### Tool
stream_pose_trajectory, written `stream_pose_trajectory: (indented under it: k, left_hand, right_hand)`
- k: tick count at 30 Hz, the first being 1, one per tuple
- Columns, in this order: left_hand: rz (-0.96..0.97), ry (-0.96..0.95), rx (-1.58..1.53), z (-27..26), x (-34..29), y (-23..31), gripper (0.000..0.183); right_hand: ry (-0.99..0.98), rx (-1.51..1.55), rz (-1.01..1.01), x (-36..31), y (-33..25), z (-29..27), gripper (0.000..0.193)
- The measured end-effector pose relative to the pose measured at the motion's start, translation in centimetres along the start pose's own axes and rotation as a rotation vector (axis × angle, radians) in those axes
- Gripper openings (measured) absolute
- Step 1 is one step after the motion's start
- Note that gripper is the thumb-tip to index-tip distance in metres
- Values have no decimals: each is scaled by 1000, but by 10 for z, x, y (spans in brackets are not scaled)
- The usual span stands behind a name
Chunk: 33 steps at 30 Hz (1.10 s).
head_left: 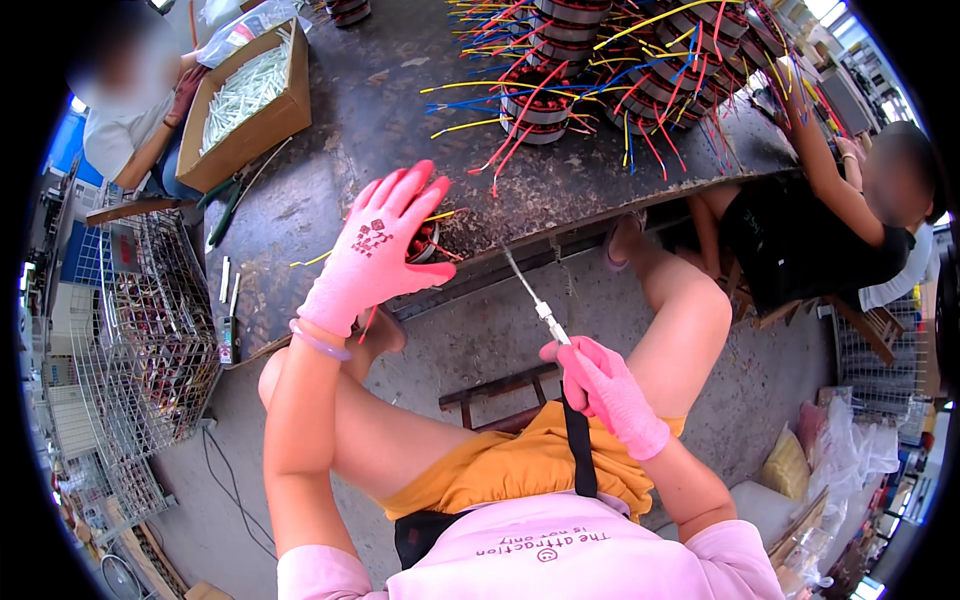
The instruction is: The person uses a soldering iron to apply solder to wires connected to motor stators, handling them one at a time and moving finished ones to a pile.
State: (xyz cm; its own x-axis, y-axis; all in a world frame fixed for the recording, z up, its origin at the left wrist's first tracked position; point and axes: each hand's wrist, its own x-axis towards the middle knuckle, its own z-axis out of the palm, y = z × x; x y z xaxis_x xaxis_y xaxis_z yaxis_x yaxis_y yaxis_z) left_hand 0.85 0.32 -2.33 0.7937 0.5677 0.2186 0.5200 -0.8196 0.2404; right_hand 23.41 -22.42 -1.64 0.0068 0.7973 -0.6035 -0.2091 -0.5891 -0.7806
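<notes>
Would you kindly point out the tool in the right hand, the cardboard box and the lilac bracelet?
Tool (545,311), head view: on its pale middle section.
Cardboard box (252,145), head view: on its near side wall.
Lilac bracelet (318,343), head view: on its visible band.

The left arm (303,430) comes up from the lower edge and reaches forward almost straight, with a pale purple bracelet (320,343) around its wrist (325,322). The pink-gloved left hand (370,245) shows its back upward, the fingers (402,190) are stretched and a little apart, and the thumb (432,274) points out to the right side. The right arm (692,495) is more bent and nearer to the trunk (540,560), while the right hand (608,390), also pink-gloved, has its fingers folded in a closed grip.
</notes>
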Motion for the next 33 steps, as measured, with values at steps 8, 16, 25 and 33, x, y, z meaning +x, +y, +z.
stream_pose_trajectory:
  k: [8, 16, 25, 33]
  left_hand:
    - [-308, -107, -100, -24, -20, -8, 94]
    - [-226, -108, -330, -31, -31, -26, 89]
    - [-357, -17, -118, -17, -18, -2, 97]
    - [-323, -21, -111, -15, -17, -6, 95]
  right_hand:
    - [-56, -81, 21, 1, 6, 10, 31]
    - [-44, -100, 44, 4, 4, 21, 32]
    - [-56, -76, 31, 9, 7, 23, 31]
    - [-106, -233, -95, 11, 13, 15, 30]
